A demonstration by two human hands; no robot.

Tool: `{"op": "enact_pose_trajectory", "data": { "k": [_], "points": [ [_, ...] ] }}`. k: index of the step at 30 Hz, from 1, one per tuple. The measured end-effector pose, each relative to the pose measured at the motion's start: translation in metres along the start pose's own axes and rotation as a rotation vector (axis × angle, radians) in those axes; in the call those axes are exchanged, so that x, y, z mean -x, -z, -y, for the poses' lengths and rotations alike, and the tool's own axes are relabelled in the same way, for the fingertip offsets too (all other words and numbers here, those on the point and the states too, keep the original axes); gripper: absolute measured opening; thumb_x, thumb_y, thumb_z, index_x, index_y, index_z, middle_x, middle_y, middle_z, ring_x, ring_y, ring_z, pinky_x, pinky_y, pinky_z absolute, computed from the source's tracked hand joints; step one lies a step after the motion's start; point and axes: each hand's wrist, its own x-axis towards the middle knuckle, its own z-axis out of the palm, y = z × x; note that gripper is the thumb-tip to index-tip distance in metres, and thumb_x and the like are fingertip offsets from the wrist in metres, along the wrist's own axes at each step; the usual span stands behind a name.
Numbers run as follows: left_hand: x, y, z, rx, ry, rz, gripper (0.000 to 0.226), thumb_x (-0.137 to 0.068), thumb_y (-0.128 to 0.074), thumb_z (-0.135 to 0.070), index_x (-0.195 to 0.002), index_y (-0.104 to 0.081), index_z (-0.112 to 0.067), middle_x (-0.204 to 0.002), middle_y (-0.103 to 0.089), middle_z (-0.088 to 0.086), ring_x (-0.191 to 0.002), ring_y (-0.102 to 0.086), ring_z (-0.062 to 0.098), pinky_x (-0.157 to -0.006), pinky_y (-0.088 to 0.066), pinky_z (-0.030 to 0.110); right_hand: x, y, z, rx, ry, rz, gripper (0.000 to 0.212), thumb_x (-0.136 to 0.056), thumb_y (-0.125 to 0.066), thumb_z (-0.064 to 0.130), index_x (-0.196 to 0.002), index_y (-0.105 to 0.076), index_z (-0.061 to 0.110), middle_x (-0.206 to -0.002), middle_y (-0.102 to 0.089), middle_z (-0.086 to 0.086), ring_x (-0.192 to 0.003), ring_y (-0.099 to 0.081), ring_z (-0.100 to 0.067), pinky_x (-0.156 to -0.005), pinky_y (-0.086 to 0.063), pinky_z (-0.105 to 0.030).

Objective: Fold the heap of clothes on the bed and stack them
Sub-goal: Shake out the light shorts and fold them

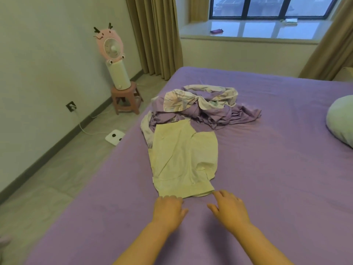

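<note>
A pale yellow garment (pixel 181 159) lies partly folded lengthwise on the purple bed (pixel 267 178), its near hem toward me. Behind it sits a crumpled heap of purple and white leaf-print cloth (pixel 200 106). My left hand (pixel 168 209) rests palm down at the garment's near left corner, its fingertips touching the hem. My right hand (pixel 229 207) hovers flat just off the near right corner, fingers spread, with one fingertip close to the hem. Neither hand holds anything.
A pale pillow (pixel 340 123) lies at the bed's right edge. On the floor to the left stand a pink stool (pixel 126 100) with a pink fan (pixel 111 46) on it, and a white scale (pixel 114 137). Curtains and a window sill are at the back.
</note>
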Motion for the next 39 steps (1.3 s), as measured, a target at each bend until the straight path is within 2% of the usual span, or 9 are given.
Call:
{"op": "enact_pose_trajectory", "data": {
  "k": [7, 15, 18, 21, 27, 31, 35, 37, 39],
  "points": [
    [-0.094, -0.047, 0.021, 0.096, -0.029, 0.083, 0.042, -0.097, -0.045, -0.036, -0.136, -0.046, -0.02, -0.128, -0.051, 0.003, -0.119, -0.045, 0.023, -0.092, -0.039, 0.034, -0.081, -0.045, -0.015, -0.028, -0.046, 0.105, 0.057, -0.099, -0.034, 0.048, -0.149, -0.015, 0.028, -0.156, -0.015, -0.005, -0.136, -0.03, -0.025, -0.104, -0.035, -0.034],
    [-0.191, -0.119, 0.051, 0.214, -0.023, -0.014, 0.061, -0.096, -0.047, -0.041, -0.149, -0.02, -0.029, -0.157, -0.013, 0.005, -0.143, -0.016, 0.023, -0.11, -0.029, 0.035, -0.169, -0.116, -0.008, -0.265, -0.131, -0.006, 0.065, -0.096, -0.042, 0.047, -0.149, -0.009, 0.03, -0.151, -0.019, -0.005, -0.124, -0.042, -0.025, -0.089, -0.044, -0.034],
    [-0.206, -0.133, 0.051, 0.093, 0.006, -0.046, 0.076, -0.092, -0.05, -0.051, -0.152, -0.006, -0.034, -0.155, -0.014, 0.008, -0.138, -0.021, 0.027, -0.106, -0.028, 0.036, -0.179, -0.133, 0.001, -0.369, -0.218, -0.092, 0.073, -0.092, -0.051, 0.042, -0.149, -0.008, 0.026, -0.119, -0.052, -0.002, -0.1, -0.054, -0.022, -0.076, -0.045, -0.032],
    [-0.204, -0.135, 0.049, 0.09, 0.007, -0.079, 0.077, -0.092, -0.052, -0.045, -0.153, -0.006, -0.029, -0.134, -0.038, 0.005, -0.117, -0.04, 0.022, -0.094, -0.034, 0.03, -0.173, -0.126, 0.007, -0.705, -0.312, -0.191, 0.053, -0.091, -0.057, 0.024, -0.14, -0.037, 0.019, -0.096, -0.057, 0.005, -0.084, -0.051, -0.014, -0.068, -0.04, -0.026],
    [-0.182, -0.096, 0.031, 0.396, -0.063, -0.093, 0.057, -0.096, -0.048, -0.039, -0.148, -0.027, -0.027, -0.124, -0.05, 0.001, -0.115, -0.046, 0.019, -0.097, -0.036, 0.028, -0.148, -0.043, 0.003, -0.933, -0.247, -0.375, 0.025, -0.088, -0.061, 0.01, -0.106, -0.058, 0.028, -0.091, -0.059, 0.02, -0.081, -0.054, 0.002, -0.063, -0.04, -0.006],
    [-0.153, -0.026, 0.008, 0.666, -0.181, -0.166, 0.045, -0.092, -0.055, -0.035, -0.137, -0.048, -0.028, -0.105, -0.057, -0.005, -0.101, -0.055, 0.014, -0.091, -0.042, 0.027, -0.124, 0.04, -0.002, -0.913, -0.234, -0.407, 0.023, -0.086, -0.063, 0.014, -0.104, -0.058, 0.026, -0.089, -0.059, 0.018, -0.081, -0.055, 0.001, -0.061, -0.04, -0.011],
    [-0.116, 0.067, -0.01, 0.843, -0.289, -0.42, 0.021, -0.091, -0.06, -0.024, -0.111, -0.064, -0.021, -0.092, -0.056, -0.008, -0.091, -0.055, 0.011, -0.085, -0.046, 0.029, -0.082, 0.138, -0.007, -0.84, -0.142, -0.386, 0.013, -0.085, -0.066, 0.015, -0.095, -0.065, 0.023, -0.088, -0.065, 0.007, -0.082, -0.06, -0.014, -0.064, -0.045, -0.024],
    [-0.099, 0.112, -0.018, 0.915, -0.312, -0.517, 0.014, -0.09, -0.062, -0.023, -0.103, -0.063, -0.02, -0.097, -0.055, -0.009, -0.095, -0.054, 0.009, -0.085, -0.048, 0.032, -0.054, 0.188, -0.008, -0.759, -0.061, -0.369, 0.012, -0.086, -0.066, 0.016, -0.094, -0.068, 0.025, -0.087, -0.067, 0.009, -0.081, -0.06, -0.011, -0.066, -0.045, -0.023],
    [-0.083, 0.149, -0.029, 0.898, -0.37, -0.51, 0.031, -0.089, -0.064, -0.028, -0.119, -0.055, -0.024, -0.114, -0.05, -0.009, -0.11, -0.049, 0.009, -0.094, -0.045, 0.032, -0.024, 0.232, -0.01, -0.721, -0.002, -0.369, 0.013, -0.085, -0.068, 0.02, -0.096, -0.072, 0.027, -0.09, -0.07, 0.011, -0.084, -0.062, -0.006, -0.069, -0.048, -0.021]
  ]
}}
